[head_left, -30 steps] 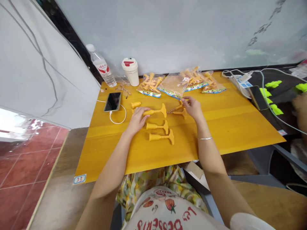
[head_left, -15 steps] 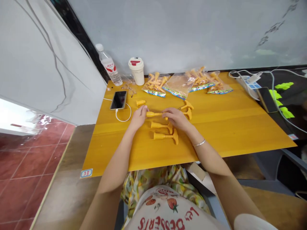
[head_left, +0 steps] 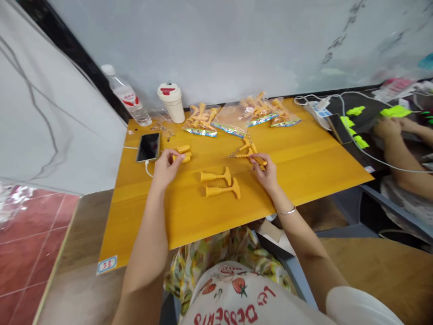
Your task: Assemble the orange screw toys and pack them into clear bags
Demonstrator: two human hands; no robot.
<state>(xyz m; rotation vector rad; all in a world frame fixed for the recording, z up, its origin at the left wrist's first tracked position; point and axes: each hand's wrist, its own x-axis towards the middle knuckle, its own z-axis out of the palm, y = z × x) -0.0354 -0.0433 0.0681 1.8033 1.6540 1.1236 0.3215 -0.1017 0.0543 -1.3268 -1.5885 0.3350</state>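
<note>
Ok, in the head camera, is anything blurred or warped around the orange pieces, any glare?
Head view: wide-angle warping bends the yellow tabletop's edges; the orange moulded pieces look sharp; glare whitens the far-left edge above the red floor tiles.

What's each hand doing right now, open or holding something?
Left hand: fingers curled at the short orange pieces, grip unclear.
Right hand: closed, holding an orange stem.

Bright, even indoor light casts only faint, soft shadows on the wooden tabletop (head_left: 304, 180). Glare washes the red tile floor (head_left: 20, 234) at nine o'clock, and the wide lens bows the wall (head_left: 216, 45) at twelve.
</note>
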